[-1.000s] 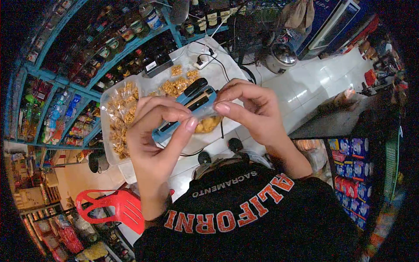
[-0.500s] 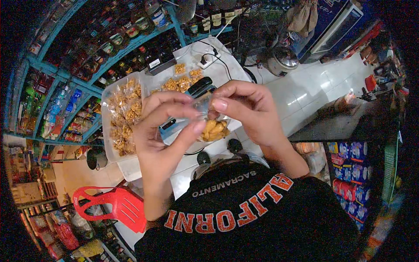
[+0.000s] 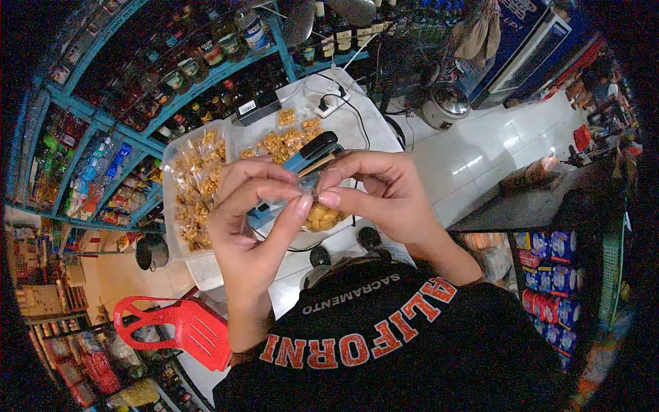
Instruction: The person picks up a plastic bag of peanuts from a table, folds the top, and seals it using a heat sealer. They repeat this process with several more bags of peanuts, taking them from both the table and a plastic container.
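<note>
A small clear plastic bag of yellowish-brown snack pieces (image 3: 325, 219) hangs upright in front of my chest. My left hand (image 3: 255, 206) pinches the top of the bag between thumb and forefinger. On the other side my right hand (image 3: 381, 192) pinches the same top edge, its thumb tip almost meeting the left one. Behind my fingers lies a blue device with a black end (image 3: 317, 145), partly hidden, which looks like a bag sealer. A clear plastic tub (image 3: 230, 141) filled with bagged snacks stands beside my left hand.
More bagged snack clusters (image 3: 281, 143) lie on the white table (image 3: 367, 113), near a power strip (image 3: 331, 104) with cables. A red plastic chair (image 3: 199, 329) is at the lower left. Blue shelves with bottles (image 3: 206, 72) line the left side. A metal pot (image 3: 445, 110) stands beyond the table.
Both hands have come closer together at the bag's top, which is now gathered between the fingertips. The bag has shifted slightly left and lower.
</note>
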The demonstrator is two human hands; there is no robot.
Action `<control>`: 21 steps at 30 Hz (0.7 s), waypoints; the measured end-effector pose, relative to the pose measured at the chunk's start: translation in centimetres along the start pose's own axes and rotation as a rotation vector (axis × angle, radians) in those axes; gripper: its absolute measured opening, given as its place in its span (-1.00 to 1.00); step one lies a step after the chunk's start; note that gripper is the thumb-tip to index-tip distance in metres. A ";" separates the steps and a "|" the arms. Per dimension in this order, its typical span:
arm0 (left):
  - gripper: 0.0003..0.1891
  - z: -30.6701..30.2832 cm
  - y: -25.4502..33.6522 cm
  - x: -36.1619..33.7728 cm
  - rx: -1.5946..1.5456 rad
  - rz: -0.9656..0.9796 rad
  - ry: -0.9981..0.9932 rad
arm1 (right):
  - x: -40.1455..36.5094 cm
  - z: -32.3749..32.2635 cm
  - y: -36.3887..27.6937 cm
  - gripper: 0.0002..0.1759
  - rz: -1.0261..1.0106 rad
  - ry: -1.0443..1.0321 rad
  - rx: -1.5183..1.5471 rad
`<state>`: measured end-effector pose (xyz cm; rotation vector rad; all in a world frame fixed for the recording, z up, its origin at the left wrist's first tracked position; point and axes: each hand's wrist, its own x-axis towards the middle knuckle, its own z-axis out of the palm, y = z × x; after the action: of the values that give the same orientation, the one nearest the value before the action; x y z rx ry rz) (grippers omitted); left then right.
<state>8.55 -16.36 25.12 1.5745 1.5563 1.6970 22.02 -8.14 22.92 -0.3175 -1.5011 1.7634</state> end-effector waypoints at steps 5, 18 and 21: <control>-0.90 -0.3 0.2 0.1 0.001 -0.048 0.008 | 0.2 0.1 -0.1 -0.89 -0.007 -0.013 -0.012; -0.90 -1.1 0.9 0.6 -0.060 -0.009 0.041 | 0.3 0.1 -0.6 -0.89 0.162 -0.033 0.074; -0.91 -1.2 1.3 0.7 -0.037 -0.006 0.028 | 0.2 0.1 -0.8 -0.90 0.221 -0.045 0.119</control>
<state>7.82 -16.72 26.79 1.5330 1.5318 1.7417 22.14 -8.10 23.79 -0.3980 -1.4298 2.0373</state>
